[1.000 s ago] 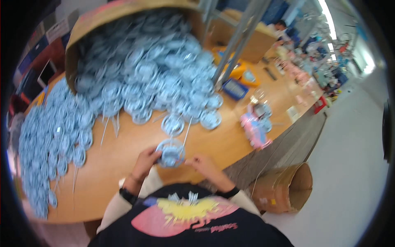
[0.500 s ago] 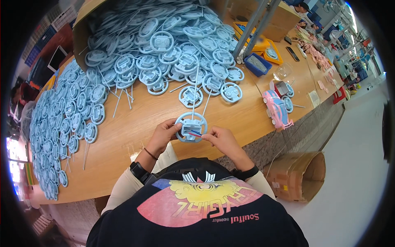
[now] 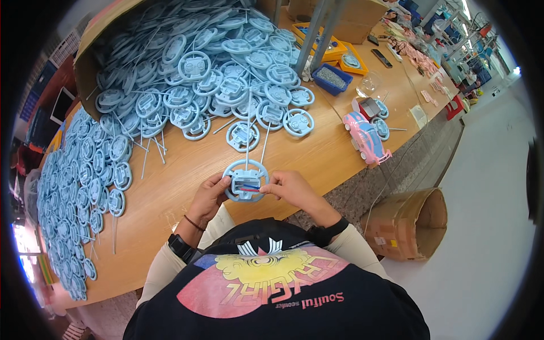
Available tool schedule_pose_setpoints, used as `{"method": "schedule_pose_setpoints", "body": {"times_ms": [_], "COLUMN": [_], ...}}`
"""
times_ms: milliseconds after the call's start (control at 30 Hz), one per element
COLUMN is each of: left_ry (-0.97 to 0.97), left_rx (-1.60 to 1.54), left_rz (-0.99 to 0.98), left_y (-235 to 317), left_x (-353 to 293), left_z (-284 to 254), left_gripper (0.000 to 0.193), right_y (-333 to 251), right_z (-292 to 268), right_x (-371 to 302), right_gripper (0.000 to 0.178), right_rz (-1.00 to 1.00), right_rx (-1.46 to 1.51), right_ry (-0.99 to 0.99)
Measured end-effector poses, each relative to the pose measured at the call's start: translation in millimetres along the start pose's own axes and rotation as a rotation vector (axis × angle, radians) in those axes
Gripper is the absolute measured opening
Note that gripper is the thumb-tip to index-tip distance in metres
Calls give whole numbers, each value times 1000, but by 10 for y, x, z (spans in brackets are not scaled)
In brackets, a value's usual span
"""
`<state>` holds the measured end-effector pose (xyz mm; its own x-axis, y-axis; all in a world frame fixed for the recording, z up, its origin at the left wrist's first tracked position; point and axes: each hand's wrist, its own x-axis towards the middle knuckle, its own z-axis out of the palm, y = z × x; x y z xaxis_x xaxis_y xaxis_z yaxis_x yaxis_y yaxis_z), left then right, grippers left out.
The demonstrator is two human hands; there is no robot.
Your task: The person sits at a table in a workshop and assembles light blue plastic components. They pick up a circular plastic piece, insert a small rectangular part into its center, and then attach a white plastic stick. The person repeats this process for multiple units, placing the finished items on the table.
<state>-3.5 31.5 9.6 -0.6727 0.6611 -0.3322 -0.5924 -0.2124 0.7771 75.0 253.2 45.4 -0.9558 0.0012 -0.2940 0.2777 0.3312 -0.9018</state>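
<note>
A light-blue toy steering wheel [image 3: 246, 174] is held in front of me at the table's near edge, its open-backed hub facing up and a thin rod running away from it. My left hand [image 3: 208, 198] is closed on the left side of the rim, thumb on top. My right hand [image 3: 292, 188] pinches the right ends of thin red and blue wires [image 3: 249, 187], which lie across the hub's rectangular opening. Where the wires' other ends go is too small to tell. Just beyond lies another light-blue wheel [image 3: 243, 136], apart from both hands.
A huge heap of similar wheels [image 3: 192, 66] spills from a tipped cardboard box [image 3: 85, 62]. Right of it are a metal post [image 3: 310, 42], a blue bin [image 3: 332, 79] of small parts, a yellow tray [image 3: 354, 61], and a pink toy car [image 3: 364, 136]. An open carton [image 3: 405, 224] stands on the floor.
The view has shifted, so the table's things sit further left. My right fingers and the wires lie a little closer in over the hub opening; the left grip is unchanged.
</note>
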Motion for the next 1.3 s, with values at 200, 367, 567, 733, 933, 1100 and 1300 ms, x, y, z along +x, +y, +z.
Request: {"method": "schedule_pose_setpoints", "body": {"times_ms": [200,367,567,733,933,1100,1300], "left_ry": [-98,-79,60,650,647,580,847], "left_rx": [-97,-110,-18,-14,182,178,337], "left_rz": [-108,-75,9,656,701,185,237], "left_y": [16,-101,-145,443,1252,1173,969], "left_x": [10,-16,-293,-989,-758,560,1685], "left_z": [74,-22,-489,-1822,-1999,-1693,-1873], "left_gripper": [40,44,41,43,49,46,45], "right_y": [44,36,144,365,226,237,244], "right_z": [53,109,305,129,68,50,-22], "right_x": [34,83,183,142,134,111,24], "right_gripper": [25,28,31,28,24,24,23], "right_rz": [-45,-38,-47,41,84,110,125], "right_rx": [55,-14,-50,26,80,130,166], "right_ry": [-39,-77,-159,-123,-118,-87,-30]}}
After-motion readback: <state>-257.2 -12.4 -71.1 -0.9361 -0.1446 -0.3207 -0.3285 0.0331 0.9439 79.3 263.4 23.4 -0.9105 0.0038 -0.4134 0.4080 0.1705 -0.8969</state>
